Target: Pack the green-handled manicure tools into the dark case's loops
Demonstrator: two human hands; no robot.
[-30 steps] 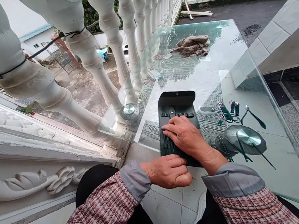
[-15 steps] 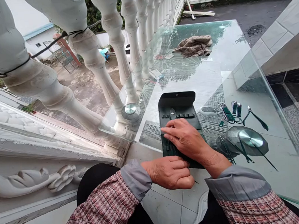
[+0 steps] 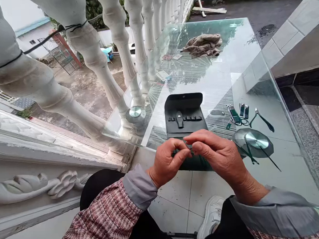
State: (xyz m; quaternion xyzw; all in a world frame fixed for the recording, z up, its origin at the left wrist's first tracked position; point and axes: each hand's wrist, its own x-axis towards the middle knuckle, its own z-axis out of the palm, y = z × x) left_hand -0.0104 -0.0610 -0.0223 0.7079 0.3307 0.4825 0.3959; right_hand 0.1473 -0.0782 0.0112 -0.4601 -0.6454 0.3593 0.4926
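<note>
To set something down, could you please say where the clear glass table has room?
Bare: between crumpled brown cloth and open black case; between slim dark tool and table's right edge. Crowded: around silver clippers and dark-handled nippers.

Glass table (image 3: 297,171), open black case (image 3: 184,103), crumpled brown cloth (image 3: 202,45), nail clippers (image 3: 233,115), dark-handled nippers (image 3: 265,122), slim tools (image 3: 270,158)

text: none legible | brands, numbers: none legible | white-and-blue packet (image 3: 162,76): any print too small to read

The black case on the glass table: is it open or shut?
Open. The black case has its far flap turned back, so the small loops inside show.
</note>
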